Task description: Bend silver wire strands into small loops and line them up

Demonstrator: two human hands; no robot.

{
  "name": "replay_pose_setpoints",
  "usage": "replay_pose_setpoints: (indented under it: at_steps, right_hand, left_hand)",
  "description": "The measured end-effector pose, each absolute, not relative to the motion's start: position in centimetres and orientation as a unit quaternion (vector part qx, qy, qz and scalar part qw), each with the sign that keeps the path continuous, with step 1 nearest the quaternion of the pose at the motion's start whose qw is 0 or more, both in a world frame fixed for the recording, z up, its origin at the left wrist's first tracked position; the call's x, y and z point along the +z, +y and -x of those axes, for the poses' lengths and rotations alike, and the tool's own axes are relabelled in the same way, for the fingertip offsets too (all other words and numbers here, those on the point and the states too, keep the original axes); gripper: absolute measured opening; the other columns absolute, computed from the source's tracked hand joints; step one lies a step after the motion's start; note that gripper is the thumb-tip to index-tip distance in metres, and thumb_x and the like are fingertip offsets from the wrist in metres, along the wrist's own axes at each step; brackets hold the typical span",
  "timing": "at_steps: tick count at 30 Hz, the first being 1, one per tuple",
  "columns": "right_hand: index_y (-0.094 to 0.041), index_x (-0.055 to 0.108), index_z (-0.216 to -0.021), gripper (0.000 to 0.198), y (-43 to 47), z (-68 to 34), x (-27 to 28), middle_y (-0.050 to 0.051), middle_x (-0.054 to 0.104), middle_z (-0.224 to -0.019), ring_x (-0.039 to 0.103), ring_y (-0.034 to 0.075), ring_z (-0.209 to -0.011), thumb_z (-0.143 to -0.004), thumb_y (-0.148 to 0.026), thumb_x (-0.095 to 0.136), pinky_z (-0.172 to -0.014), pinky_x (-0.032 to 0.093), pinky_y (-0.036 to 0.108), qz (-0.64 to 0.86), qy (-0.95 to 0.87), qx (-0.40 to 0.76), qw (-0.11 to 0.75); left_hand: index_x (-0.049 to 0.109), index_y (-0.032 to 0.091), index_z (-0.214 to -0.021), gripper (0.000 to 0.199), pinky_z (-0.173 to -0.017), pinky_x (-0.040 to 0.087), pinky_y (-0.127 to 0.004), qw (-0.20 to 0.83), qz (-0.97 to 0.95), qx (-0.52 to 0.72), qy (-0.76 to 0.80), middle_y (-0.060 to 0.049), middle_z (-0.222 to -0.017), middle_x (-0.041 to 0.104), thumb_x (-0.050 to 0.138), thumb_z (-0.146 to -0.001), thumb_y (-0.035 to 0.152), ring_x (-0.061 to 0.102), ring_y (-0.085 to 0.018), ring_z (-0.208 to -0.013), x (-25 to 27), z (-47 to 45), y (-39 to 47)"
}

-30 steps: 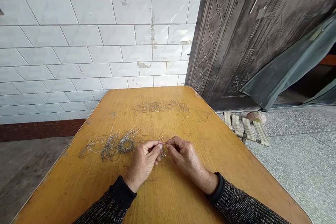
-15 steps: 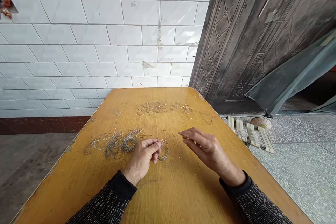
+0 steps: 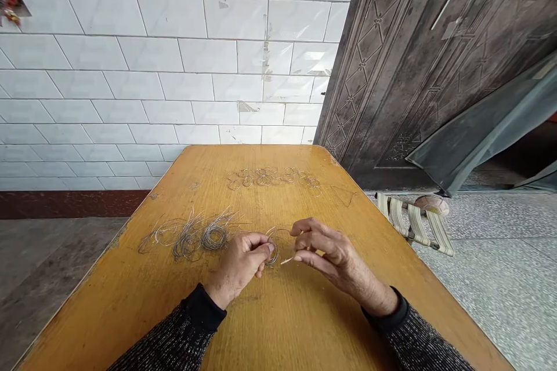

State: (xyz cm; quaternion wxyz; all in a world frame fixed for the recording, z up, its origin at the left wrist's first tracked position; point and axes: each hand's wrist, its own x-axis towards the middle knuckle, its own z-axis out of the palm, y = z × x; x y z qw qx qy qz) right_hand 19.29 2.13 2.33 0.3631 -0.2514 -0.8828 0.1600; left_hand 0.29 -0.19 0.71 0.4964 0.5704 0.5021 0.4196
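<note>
My left hand (image 3: 238, 265) is closed in a pinch, with a thin wire (image 3: 282, 229) between thumb and forefinger. From there the wire bows over to my right hand (image 3: 333, 256), whose bent fingers and thumb are closed on it. A short pale end (image 3: 286, 260) juts out at the right thumb tip, pointing left. Partly hidden behind the left fingertips, a small wire coil (image 3: 272, 256) lies on the wooden table (image 3: 278, 324). Left of that hand are a grey coiled wire bundle (image 3: 214, 236) and a looser wire tangle (image 3: 186, 244).
Several small wire rings (image 3: 261, 177) lie in a band across the far part of the table, with a bent wire piece (image 3: 344, 195) at its right edge. A tiled wall (image 3: 187, 87) stands behind. On the floor at right is a striped folding stool (image 3: 411, 217).
My right hand has moved slightly left, and its outstretched fingers have bent and closed on the wire. The wire's loop is lower. My left hand keeps its pinch, shifted slightly right.
</note>
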Motion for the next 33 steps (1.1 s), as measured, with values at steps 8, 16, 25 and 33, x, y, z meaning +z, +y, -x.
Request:
replay_pose_setpoints:
  at_steps: [8,16,25,33]
  right_hand:
    - [-0.018,0.050,-0.069,0.015,1.9,-18.0,1.4,-0.001,0.051,-0.065,0.046,0.009,-0.055,-0.080,-0.028,0.053,-0.052,0.037,0.021,0.321,-0.843,0.223,0.368]
    - [-0.018,0.054,-0.072,0.014,1.8,-17.7,1.4,-0.001,0.051,-0.062,0.046,0.009,-0.053,-0.082,-0.026,0.050,-0.051,0.036,0.021,0.361,-0.797,0.256,0.411]
    - [-0.018,0.050,-0.074,0.016,2.0,-18.1,2.1,0.000,0.049,-0.069,0.049,0.010,-0.059,-0.083,-0.031,0.050,-0.058,0.042,0.024,0.283,-0.666,0.466,0.510]
    - [-0.019,0.049,-0.080,0.017,2.3,-17.8,1.4,0.001,0.052,-0.075,0.054,0.012,-0.064,-0.086,-0.034,0.044,-0.061,0.046,0.026,0.269,-0.597,0.486,0.579]
  left_hand:
    - [0.055,0.015,-0.057,0.022,-0.043,0.024,-0.020,0.337,-0.681,0.389,0.521,0.005,-0.047,0.037,0.046,-0.075,0.023,0.033,-0.007,-0.044,0.5,-0.5,-0.5]
    - [0.058,0.015,-0.056,0.022,-0.047,0.027,-0.021,0.289,-0.708,0.389,0.513,0.002,-0.051,0.043,0.048,-0.074,0.022,0.036,-0.009,-0.048,0.4,-0.7,-0.6]
    - [0.057,0.014,-0.063,0.018,-0.040,0.031,-0.019,0.544,-0.545,0.439,0.464,0.004,-0.053,0.045,0.054,-0.072,0.030,0.038,-0.005,-0.038,0.7,-0.4,-0.5]
    - [0.058,0.013,-0.068,0.018,-0.039,0.028,-0.018,0.666,-0.438,0.452,0.401,0.004,-0.056,0.047,0.063,-0.066,0.030,0.037,-0.003,-0.040,0.3,-0.5,-0.5]
